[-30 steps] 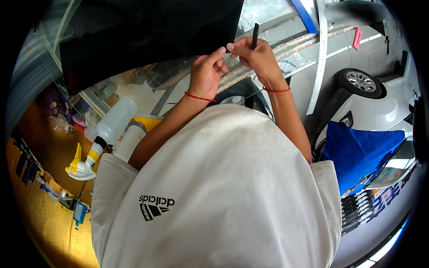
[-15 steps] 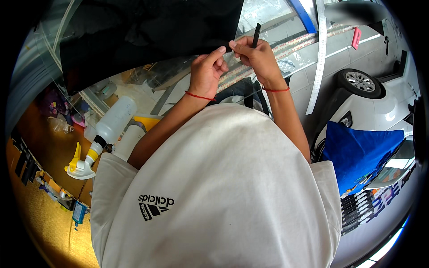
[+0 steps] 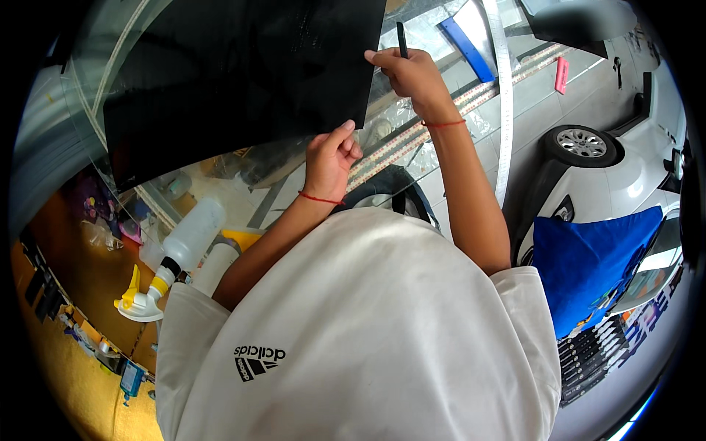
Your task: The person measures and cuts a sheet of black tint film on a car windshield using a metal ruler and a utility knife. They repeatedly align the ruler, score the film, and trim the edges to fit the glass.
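A large, dark sheet of black film (image 3: 243, 81) lies over a glass tabletop (image 3: 393, 128) in front of me. My left hand (image 3: 331, 162) is closed at the sheet's near right corner, with thumb and fingers pinching it. Farther up, my right hand (image 3: 415, 81) pinches the sheet's right edge between thumb and fingertip. A slim black stick-shaped tool (image 3: 402, 40) also rises from my right hand, held among the fingers; its lower end is hidden, so I cannot tell its exact kind.
Right of the sheet lie a blue-edged scraper (image 3: 467, 50), a long white ruler (image 3: 504, 110) and a pink scraper (image 3: 562, 75). A spray bottle (image 3: 191, 235) with a yellow trigger is at my left. A white car (image 3: 596, 184) and a blue cloth (image 3: 592, 264) are to the right.
My hands were close together at the sheet's corner. The right hand has moved up along the edge, and the left has come lower and nearer. The corner has shifted toward me.
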Motion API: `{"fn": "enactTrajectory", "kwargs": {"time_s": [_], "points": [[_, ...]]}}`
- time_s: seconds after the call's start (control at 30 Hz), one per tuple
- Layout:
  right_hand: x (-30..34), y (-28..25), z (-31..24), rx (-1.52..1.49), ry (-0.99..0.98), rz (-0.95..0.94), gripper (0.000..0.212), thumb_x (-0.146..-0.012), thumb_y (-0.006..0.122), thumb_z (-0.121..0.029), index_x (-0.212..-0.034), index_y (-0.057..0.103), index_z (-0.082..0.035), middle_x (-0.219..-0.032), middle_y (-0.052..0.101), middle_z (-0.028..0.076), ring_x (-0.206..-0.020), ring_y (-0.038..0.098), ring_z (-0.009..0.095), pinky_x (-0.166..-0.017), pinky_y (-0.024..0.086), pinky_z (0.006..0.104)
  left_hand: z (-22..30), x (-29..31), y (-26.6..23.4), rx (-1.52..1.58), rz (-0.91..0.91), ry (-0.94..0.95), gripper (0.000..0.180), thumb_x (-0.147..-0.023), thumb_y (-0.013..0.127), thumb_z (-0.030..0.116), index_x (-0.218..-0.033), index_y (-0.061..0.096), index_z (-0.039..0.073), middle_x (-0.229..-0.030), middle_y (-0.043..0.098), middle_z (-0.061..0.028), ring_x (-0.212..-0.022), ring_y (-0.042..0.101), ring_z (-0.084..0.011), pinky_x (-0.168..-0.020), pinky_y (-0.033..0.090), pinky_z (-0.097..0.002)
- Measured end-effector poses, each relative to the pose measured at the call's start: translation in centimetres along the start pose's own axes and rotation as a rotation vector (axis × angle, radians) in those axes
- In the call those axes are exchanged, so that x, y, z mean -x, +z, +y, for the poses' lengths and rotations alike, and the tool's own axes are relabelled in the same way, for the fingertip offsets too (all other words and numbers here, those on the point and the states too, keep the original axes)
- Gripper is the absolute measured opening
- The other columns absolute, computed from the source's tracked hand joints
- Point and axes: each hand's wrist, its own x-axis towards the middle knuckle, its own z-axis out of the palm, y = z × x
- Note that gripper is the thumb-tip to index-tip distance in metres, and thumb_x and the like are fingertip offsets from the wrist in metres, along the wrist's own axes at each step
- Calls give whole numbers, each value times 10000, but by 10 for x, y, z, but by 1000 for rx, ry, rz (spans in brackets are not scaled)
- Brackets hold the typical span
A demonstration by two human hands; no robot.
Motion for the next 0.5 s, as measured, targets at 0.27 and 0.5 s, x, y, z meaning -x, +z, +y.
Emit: {"fn": "enactTrajectory", "kwargs": {"time_s": [0.27, 0.5], "points": [[-7, -5, 2, -36, 13, 12, 216, -902, 790, -188, -796, 657, -54, -605, 455, -77, -474, 334, 26, -447, 196, 237, 2, 0, 1, -28, -6, 2, 307, -966, 706, 168, -708, 546, 125, -694, 495, 1, -680, 504, -146, -702, 441, -319], [-6, -15, 3, -87, 12, 156, 372, -1027, 634, -341, -857, 707, -19, -623, 587, 6, -441, 390, 55, -427, 246, 238, -2, -4, -12, 52, -16, -34, 262, -973, 686, 184, -755, 552, 130, -694, 497, 3, -676, 510, -154, -701, 441, -330]]}}
